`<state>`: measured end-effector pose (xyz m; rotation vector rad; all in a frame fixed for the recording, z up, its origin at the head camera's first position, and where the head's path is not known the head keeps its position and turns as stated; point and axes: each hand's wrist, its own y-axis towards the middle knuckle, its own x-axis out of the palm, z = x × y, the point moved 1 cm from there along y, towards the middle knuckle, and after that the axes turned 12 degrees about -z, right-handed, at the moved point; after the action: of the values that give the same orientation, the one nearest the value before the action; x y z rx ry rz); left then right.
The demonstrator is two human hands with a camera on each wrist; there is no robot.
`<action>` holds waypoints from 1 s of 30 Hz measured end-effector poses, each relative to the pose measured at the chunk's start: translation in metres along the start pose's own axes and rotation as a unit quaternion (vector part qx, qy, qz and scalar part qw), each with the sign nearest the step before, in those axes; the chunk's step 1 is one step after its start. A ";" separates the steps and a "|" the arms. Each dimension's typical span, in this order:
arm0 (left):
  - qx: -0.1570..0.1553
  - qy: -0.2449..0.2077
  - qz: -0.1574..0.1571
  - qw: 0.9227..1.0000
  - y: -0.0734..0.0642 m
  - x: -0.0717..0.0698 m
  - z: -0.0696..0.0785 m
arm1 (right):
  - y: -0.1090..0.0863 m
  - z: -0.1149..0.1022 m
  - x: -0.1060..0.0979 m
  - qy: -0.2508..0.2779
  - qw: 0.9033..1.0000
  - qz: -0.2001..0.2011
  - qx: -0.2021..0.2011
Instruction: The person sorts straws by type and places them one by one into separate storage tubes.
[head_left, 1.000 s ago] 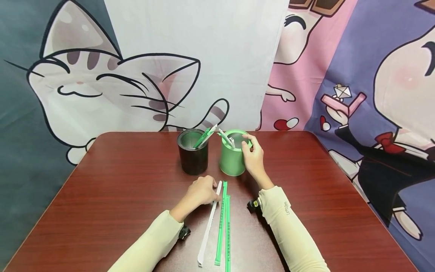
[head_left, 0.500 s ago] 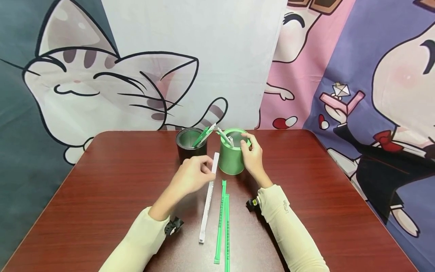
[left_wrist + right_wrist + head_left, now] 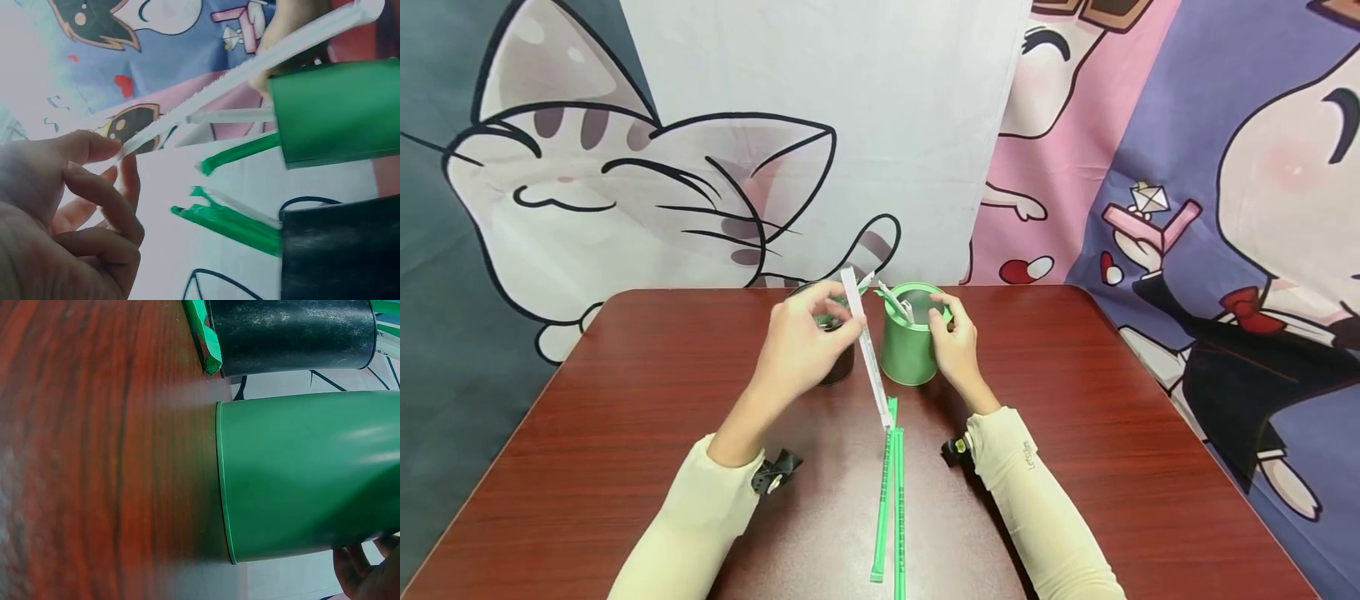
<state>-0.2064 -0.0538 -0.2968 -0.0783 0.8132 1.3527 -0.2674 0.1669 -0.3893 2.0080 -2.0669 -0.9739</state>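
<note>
My left hand (image 3: 801, 342) pinches a white paper-wrapped straw (image 3: 867, 346) near its upper end, between thumb and fingertips. The straw slants down to the right, its lower end overlapping a green wrapped straw (image 3: 882, 508) in the head view. A second green wrapped straw (image 3: 900, 517) lies beside that one on the table. My right hand (image 3: 957, 346) holds the right side of a green can (image 3: 908, 354) at the rim; in the right wrist view its fingers (image 3: 353, 569) meet the can's wall. A white and a green straw (image 3: 240, 153) stick out of this can.
Left of the green can stands a black can (image 3: 838, 371), partly hidden by my left hand, with green and white straws (image 3: 237, 228) inside. Both cans stand towards the far edge of the reddish wooden table (image 3: 625, 433). A cartoon-printed cloth (image 3: 925, 125) hangs behind.
My left hand has picked the white straw up off the table, raised it towards the cans and tilted its top leftward. The right hand stays at the green can.
</note>
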 end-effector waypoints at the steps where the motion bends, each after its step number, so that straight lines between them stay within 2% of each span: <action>1: 0.006 -0.001 0.019 1.000 0.002 -0.002 0.003 | 0.000 0.000 0.000 0.000 1.000 0.000 -0.001; 4: 0.020 -0.006 0.075 0.997 0.010 -0.009 0.011 | 0.001 0.000 0.000 0.000 1.000 0.001 -0.004; 7: 0.038 -0.002 0.111 0.993 0.016 -0.015 0.019 | 0.002 0.001 0.001 0.000 1.000 0.002 -0.001; 15: 0.057 -0.016 0.144 0.988 0.022 -0.022 0.028 | 0.001 0.001 0.003 -0.004 1.000 -0.001 -0.006; 22: 0.080 0.023 0.197 0.977 0.026 -0.022 0.032 | 0.003 0.002 0.001 -0.009 1.000 -0.001 -0.007; 25: 0.081 0.027 0.198 0.976 0.028 -0.018 0.033 | 0.002 0.002 0.000 -0.007 1.000 -0.001 -0.006; 27: 0.077 0.037 0.184 0.979 0.031 -0.013 0.033 | 0.001 0.002 0.000 -0.005 1.000 -0.002 -0.005; 28: 0.070 0.046 0.171 0.982 0.033 -0.010 0.033 | 0.001 0.003 0.000 -0.003 1.000 -0.002 -0.005; 30: 0.049 0.068 0.126 0.989 0.037 -0.004 0.031 | 0.000 0.003 0.000 0.001 1.000 -0.001 -0.006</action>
<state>-0.2244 -0.0321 -0.2573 0.0095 1.0288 1.5546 -0.2693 0.1684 -0.3918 2.0043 -2.0527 -0.9815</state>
